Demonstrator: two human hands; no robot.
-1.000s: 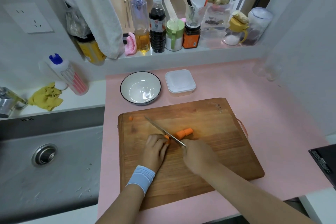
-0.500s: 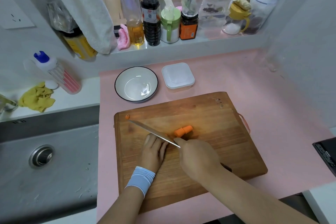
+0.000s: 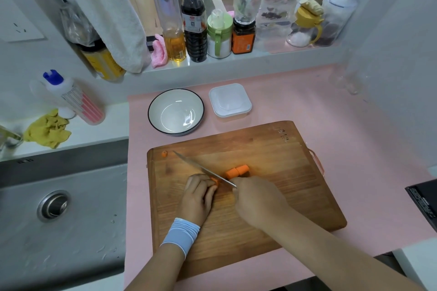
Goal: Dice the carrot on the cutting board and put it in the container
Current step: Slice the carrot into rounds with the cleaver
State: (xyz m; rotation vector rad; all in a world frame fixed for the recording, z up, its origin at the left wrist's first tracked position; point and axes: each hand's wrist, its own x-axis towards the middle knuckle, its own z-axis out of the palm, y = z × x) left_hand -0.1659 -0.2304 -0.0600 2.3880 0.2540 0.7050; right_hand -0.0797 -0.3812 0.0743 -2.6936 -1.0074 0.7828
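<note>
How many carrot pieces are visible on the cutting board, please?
3: a small bit at the far-left corner of the board, a chunk mid-board, and a piece held by the left hand, which may hide more.

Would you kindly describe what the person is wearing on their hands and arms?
No sleeves or gloves show on either arm. The left hand has a light blue ribbed wristband at its wrist; the right hand wears nothing visible.

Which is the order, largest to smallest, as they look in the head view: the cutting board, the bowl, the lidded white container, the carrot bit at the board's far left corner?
1. cutting board, clearly largest
2. bowl
3. white container, somewhat smaller than the bowl
4. carrot bit, by far smallest
</note>
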